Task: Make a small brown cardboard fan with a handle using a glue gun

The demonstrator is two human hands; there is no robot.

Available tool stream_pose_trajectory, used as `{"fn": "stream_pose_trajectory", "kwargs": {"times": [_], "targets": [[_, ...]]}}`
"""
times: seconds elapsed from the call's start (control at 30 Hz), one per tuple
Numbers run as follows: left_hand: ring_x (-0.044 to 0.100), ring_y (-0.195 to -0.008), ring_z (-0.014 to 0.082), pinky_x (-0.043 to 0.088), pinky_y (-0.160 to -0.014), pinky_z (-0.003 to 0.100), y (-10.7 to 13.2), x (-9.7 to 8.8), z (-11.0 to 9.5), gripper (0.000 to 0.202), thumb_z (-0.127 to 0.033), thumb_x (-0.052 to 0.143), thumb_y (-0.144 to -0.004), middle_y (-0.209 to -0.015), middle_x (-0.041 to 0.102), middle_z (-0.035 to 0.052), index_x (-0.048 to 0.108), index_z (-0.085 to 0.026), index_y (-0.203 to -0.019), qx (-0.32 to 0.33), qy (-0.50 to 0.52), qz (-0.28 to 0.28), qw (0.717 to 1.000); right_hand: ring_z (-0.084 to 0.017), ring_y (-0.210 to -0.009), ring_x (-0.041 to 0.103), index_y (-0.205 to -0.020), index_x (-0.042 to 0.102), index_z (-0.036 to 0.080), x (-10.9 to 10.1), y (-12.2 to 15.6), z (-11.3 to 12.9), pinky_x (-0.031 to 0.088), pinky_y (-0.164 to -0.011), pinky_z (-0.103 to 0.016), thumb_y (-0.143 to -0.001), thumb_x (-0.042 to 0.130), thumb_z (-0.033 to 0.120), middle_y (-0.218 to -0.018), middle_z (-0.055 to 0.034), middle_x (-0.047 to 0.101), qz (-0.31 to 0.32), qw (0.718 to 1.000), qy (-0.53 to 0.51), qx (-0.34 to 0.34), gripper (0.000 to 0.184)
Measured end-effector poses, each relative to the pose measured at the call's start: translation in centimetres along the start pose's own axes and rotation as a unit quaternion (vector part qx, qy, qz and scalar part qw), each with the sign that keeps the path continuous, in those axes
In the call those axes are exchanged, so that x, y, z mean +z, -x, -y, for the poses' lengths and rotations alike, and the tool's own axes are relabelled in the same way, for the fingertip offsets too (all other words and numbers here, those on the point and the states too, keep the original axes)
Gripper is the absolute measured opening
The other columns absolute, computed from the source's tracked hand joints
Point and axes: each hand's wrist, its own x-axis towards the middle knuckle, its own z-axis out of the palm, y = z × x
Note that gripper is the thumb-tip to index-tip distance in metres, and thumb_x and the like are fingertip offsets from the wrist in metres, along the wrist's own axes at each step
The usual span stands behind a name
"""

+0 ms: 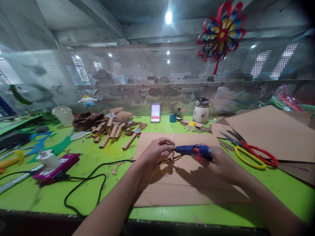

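My right hand [219, 162] grips a blue hot glue gun [189, 150], its nozzle pointing left. The nozzle tip meets a small brown paper piece [171, 154] that my left hand [158, 149] pinches between its fingers. How the paper is folded or rolled there is partly hidden by the fingers. A thin yellow string [149, 190] trails down from the paper and loops over the brown cardboard sheet [194, 196] under both hands. A black cord [123, 161] runs left from beneath my left hand.
Several brown paper tubes [113, 132] with yellow strings lie at back left. A purple power strip [59, 168] is at left. Red-and-yellow-handled scissors [251, 150] rest at right by large cardboard sheets [275, 131]. A phone [155, 113], yellow spool [191, 126] and jug [201, 110] stand behind.
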Motion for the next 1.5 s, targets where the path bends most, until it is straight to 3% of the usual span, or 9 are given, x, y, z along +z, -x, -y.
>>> {"fn": "stream_pose_trajectory", "kwargs": {"times": [0.17, 0.33, 0.53, 0.8, 1.13, 1.3, 1.5], "targets": [[0.059, -0.065, 0.0139, 0.043, -0.059, 0.025, 0.08, -0.09, -0.19, 0.031, -0.01, 0.065, -0.056, -0.075, 0.06, 0.0038, 0.06, -0.013, -0.086, -0.027, 0.021, 0.036, 0.999, -0.014, -0.06, 0.052, -0.08, 0.057, 0.02, -0.07, -0.13, 0.08, 0.038, -0.054, -0.025, -0.088, 0.052, 0.034, -0.067, -0.0002, 0.061, -0.006, 1.0, 0.002, -0.001, 0.017], [0.063, -0.071, 0.0165, 0.044, -0.06, 0.025, 0.16, -0.15, -0.07, 0.038, -0.008, 0.06, -0.052, -0.079, 0.058, 0.0023, 0.059, -0.015, -0.089, -0.027, 0.004, 0.045, 0.999, -0.014, -0.056, 0.049, -0.077, 0.057, 0.019, -0.17, -0.15, -0.24, 0.037, -0.05, -0.024, -0.089, 0.051, 0.038, -0.063, 0.0002, 0.06, -0.001, 1.0, -0.002, 0.011, 0.023], [0.062, -0.066, 0.0152, 0.045, -0.057, 0.025, 0.1, -0.24, 0.26, 0.038, -0.011, 0.066, -0.055, -0.076, 0.061, 0.0032, 0.058, -0.014, -0.092, -0.027, -0.028, 0.042, 0.998, -0.014, -0.057, 0.051, -0.079, 0.06, 0.018, -0.19, -0.16, -0.21, 0.037, -0.05, -0.024, -0.088, 0.051, 0.038, -0.063, -0.0001, 0.061, 0.001, 1.0, -0.001, 0.012, 0.023], [0.066, -0.071, 0.0189, 0.05, -0.068, 0.032, -0.1, 0.09, 0.23, 0.037, -0.002, 0.053, -0.053, -0.071, 0.066, 0.0059, 0.057, -0.014, -0.087, -0.055, 0.006, 0.046, 0.997, -0.014, -0.057, 0.052, -0.081, 0.06, 0.018, -0.13, -0.18, -0.26, 0.037, -0.05, -0.024, -0.088, 0.051, 0.037, -0.065, -0.0005, 0.062, 0.008, 1.0, -0.012, 0.013, 0.022], [0.068, -0.073, 0.0188, 0.048, -0.07, 0.032, 0.32, 0.21, 0.12, 0.029, -0.012, 0.069, -0.065, -0.085, 0.069, 0.0122, 0.06, -0.012, -0.092, -0.041, -0.048, 0.048, 0.997, -0.014, -0.057, 0.052, -0.082, 0.061, 0.019, -0.24, -0.13, -0.26, 0.037, -0.051, -0.025, -0.088, 0.051, 0.035, -0.065, -0.0007, 0.063, 0.009, 1.0, -0.009, 0.016, 0.02], [0.067, -0.071, 0.0169, 0.048, -0.07, 0.031, 0.21, 0.22, 0.14, 0.033, -0.003, 0.059, -0.063, -0.084, 0.07, 0.0114, 0.059, -0.012, -0.094, -0.061, -0.044, 0.054, 0.996, -0.014, -0.058, 0.053, -0.084, 0.062, 0.018, -0.24, -0.16, -0.14, 0.037, -0.051, -0.025, -0.088, 0.052, 0.032, -0.066, -0.0007, 0.063, 0.012, 1.0, -0.012, 0.017, 0.018], [0.066, -0.072, 0.0157, 0.048, -0.071, 0.029, 0.14, 0.04, 0.3, 0.033, -0.004, 0.057, -0.065, -0.085, 0.071, 0.0109, 0.059, -0.012, -0.097, -0.075, -0.034, 0.073, 0.994, -0.014, -0.06, 0.053, -0.084, 0.06, 0.018, -0.24, -0.24, -0.06, 0.037, -0.053, -0.024, -0.089, 0.051, 0.033, -0.067, -0.0005, 0.063, 0.024, 0.999, -0.016, 0.021, 0.018]]}}
